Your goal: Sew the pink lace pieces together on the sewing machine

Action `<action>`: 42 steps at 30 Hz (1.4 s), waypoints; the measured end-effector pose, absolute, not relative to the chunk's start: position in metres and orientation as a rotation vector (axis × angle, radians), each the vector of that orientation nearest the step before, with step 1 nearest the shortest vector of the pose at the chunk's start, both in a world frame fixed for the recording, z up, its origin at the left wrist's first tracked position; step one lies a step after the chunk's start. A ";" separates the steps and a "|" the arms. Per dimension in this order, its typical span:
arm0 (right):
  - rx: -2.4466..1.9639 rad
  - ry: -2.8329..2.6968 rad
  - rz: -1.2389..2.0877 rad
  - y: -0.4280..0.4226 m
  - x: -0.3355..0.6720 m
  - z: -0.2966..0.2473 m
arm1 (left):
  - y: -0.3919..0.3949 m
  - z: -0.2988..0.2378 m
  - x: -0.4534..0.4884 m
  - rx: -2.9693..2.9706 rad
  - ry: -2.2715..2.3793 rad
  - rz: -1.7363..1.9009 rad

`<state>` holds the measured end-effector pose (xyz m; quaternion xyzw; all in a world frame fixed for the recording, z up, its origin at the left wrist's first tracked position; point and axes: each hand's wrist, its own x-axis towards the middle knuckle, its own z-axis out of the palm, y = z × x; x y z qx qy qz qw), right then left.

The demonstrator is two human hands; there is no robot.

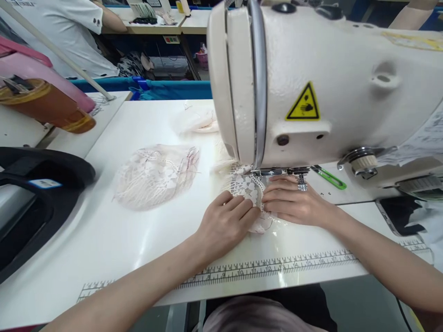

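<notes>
The left hand [227, 222] grips lace fabric [246, 183] with curled fingers and the right hand [298, 202] rests nearly flat upon it, a hand-hazard triangle [303, 101] on the sewing machine [332, 50] above, ruler [263, 270] numerals 10–13 and counter [221, 288] edge below.

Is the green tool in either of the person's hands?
No, the green tool lies apart, while the left hand and right hand are both on the lace piece.

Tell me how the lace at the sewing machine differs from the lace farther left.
The left hand and right hand touch the lace at the sewing machine; the lace farther left lies untouched. The first is partly hidden; the second lies in full view. Both are pale and patterned.
</notes>
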<state>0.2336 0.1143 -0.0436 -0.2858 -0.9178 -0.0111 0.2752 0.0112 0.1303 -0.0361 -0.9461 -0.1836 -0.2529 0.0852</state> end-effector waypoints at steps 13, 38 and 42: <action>-0.776 -2.443 -0.098 0.111 0.228 -0.048 | 0.131 -0.044 0.009 -2.927 -0.546 -0.751; -0.792 -2.396 -0.297 0.113 0.232 -0.042 | 0.131 -0.051 0.015 -2.988 -0.656 -0.821; -0.843 -2.437 -0.218 0.110 0.225 -0.048 | 0.131 -0.048 0.012 -2.982 -0.698 -0.786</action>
